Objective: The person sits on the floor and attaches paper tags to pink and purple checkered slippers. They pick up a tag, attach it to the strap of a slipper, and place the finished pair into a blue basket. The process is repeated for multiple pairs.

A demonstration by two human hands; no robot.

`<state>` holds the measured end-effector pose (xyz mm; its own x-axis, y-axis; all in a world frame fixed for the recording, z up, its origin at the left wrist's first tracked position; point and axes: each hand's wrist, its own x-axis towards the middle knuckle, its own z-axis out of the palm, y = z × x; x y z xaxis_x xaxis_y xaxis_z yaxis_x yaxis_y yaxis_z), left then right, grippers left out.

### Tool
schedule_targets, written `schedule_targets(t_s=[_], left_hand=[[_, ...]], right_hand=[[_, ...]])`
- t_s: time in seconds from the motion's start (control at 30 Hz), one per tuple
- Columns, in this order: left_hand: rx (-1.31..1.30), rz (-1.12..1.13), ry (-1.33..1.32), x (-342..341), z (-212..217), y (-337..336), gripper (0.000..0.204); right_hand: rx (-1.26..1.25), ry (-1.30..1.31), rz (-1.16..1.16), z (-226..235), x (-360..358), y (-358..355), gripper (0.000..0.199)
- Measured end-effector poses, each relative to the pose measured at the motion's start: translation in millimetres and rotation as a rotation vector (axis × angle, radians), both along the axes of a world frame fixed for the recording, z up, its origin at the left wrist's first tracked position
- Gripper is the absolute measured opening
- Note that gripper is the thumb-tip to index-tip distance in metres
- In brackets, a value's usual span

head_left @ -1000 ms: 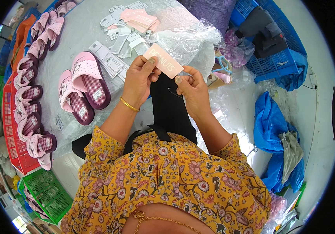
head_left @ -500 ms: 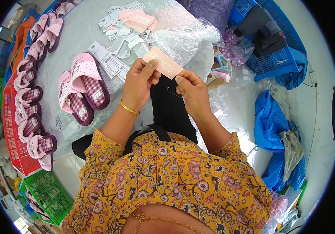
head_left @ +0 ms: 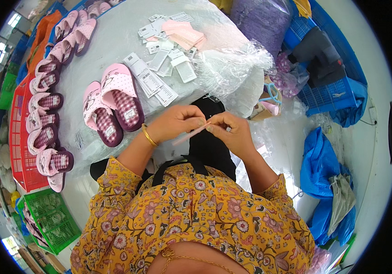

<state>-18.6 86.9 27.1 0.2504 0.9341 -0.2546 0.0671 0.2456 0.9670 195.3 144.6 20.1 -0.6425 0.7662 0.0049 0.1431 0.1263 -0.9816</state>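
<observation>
Hands: left hand (head_left: 175, 122) and right hand (head_left: 231, 130) pinched together on pink card (head_left: 190, 134), held edge-on above lap, near slippers (head_left: 112, 102) | advice (judgement): keep fingertip pinch at both ends, avoid bending card.

A pale pink card (head_left: 191, 133) is pinched edge-on between the left hand (head_left: 174, 123) and the right hand (head_left: 231, 132), over black cloth (head_left: 210, 146). The left wrist bears a gold bangle (head_left: 149, 135). The sleeves (head_left: 114, 182) are mustard yellow with pink and white flowers. To the left lies a pair of slippers (head_left: 111, 102), pink with maroon-and-white check insoles. Farther off are white tags (head_left: 159, 59) and pink cards (head_left: 184, 34). Far left stand a red crate (head_left: 20, 141) and a green crate (head_left: 50, 219); on the right, a blue crate (head_left: 328, 93) and blue bags (head_left: 321, 169).
</observation>
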Motion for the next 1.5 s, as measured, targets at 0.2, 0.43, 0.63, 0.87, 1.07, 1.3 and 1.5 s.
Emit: schedule_targets(t_s=[0.2,0.43,0.63,0.87,1.07,1.3,1.5], left_hand=[[0.281,0.1,0.36,10,-2,-15,0.016],[0.583,0.205,0.736,7,20,-31,0.011],[0.567,0.238,0.729,1,20,-35,0.016],[0.679,0.376,1.186,-34,10,-28,0.044],[0.639,0.328,1.412,-37,-8,-25,0.036],[0.765,0.393,1.43,-40,-16,-28,0.018],[0.771,0.37,1.35,-40,-13,-33,0.015]], right_hand=[[-0.015,-0.029,0.024,0,-9,-8,0.009],[0.415,-0.011,0.057,13,-6,6,0.017],[-0.011,-0.037,0.109,11,-33,-6,0.013],[-0.113,0.04,0.088,-16,-40,-2,0.009],[-0.163,0.07,0.052,-20,-45,1,0.007],[-0.204,0.096,0.03,-26,-44,-2,0.007],[-0.21,0.114,0.005,-32,-49,-3,0.007]])
